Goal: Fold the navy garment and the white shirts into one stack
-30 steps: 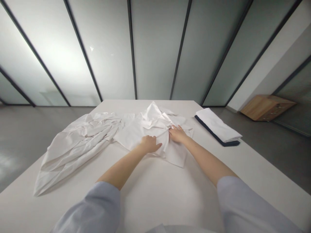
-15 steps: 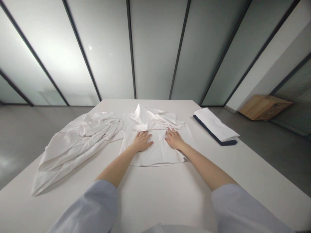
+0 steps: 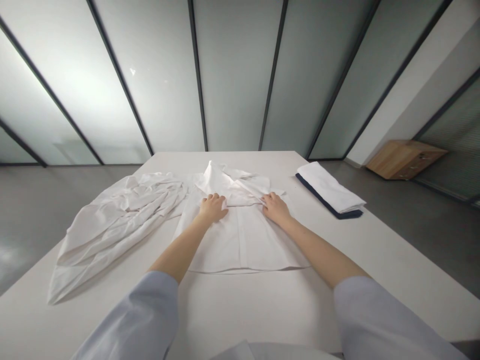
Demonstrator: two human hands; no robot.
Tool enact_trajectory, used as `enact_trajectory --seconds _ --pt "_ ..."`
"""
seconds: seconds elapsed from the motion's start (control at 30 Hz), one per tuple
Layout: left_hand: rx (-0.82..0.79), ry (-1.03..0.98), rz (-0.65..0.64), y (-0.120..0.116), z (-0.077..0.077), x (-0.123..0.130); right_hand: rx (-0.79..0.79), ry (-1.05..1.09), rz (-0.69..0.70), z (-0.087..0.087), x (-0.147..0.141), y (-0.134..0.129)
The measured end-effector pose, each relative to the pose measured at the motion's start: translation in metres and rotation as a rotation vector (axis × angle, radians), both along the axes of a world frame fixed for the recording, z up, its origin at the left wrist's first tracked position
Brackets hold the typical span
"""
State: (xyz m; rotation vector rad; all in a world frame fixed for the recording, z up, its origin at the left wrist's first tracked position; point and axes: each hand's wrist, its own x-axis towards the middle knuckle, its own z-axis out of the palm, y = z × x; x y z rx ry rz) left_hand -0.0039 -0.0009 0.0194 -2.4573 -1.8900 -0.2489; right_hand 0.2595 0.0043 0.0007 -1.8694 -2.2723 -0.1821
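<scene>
White shirt mid-way on the counter, near part lying flat, far part bunched and folded back, collar hard to make out. Left hand and right hand atop the fold, fingers curled, apparently pinning the cloth; grip or mere pressure impossible to tell. Crumpled white cloth to the left, folded stack with navy edge to the right.

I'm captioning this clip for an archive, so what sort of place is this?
Probably a modern office or workroom rather than a home: frosted glass partition panels in slim black frames, a large white table, and a smooth grey floor all suggest it.
</scene>
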Motion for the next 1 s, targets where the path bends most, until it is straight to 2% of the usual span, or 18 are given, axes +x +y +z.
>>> enact_trajectory --seconds 0.1,0.17,0.23,0.3,0.37,0.43,0.5,0.6,0.7,0.83,0.9,1.0 --pt "-0.041 0.002 -0.018 0.001 -0.013 -0.004 -0.007 0.058 -0.09 0.007 0.001 0.013" --pt "0.0 -0.026 0.001 0.0 -0.016 -0.001 0.074 0.138 -0.067 0.016 -0.005 0.018" --pt "0.047 -0.066 0.014 0.001 -0.015 0.007 0.186 0.213 0.06 0.026 -0.017 0.018" --pt "0.086 -0.138 0.005 0.003 -0.012 0.018 0.273 0.253 0.247 0.034 -0.035 0.015" --pt "0.068 -0.257 -0.038 0.008 -0.008 0.029 0.324 0.253 0.416 0.039 -0.054 0.009" --pt "0.021 -0.396 -0.109 0.014 -0.005 0.036 0.344 0.248 0.519 0.039 -0.071 0.002" --pt "0.002 -0.494 -0.162 0.019 -0.003 0.038 0.343 0.254 0.554 0.037 -0.08 -0.002" --pt "0.015 -0.52 -0.123 0.023 0.001 0.034 0.325 0.263 0.528 0.033 -0.078 -0.003" --pt "0.034 -0.514 -0.066 0.024 0.006 0.026 0.282 0.223 0.478 0.028 -0.064 0.003" --pt "0.06 -0.598 -0.141 0.026 0.006 0.014 0.174 0.071 0.299 0.02 -0.036 0.016" --pt "0.065 -0.711 -0.128 0.028 0.003 0.009 0.09 0.014 0.188 0.014 -0.02 0.024" --pt "0.068 -1.031 0.059 0.034 -0.003 -0.003 -0.007 -0.007 0.059 0.004 0.004 0.034"
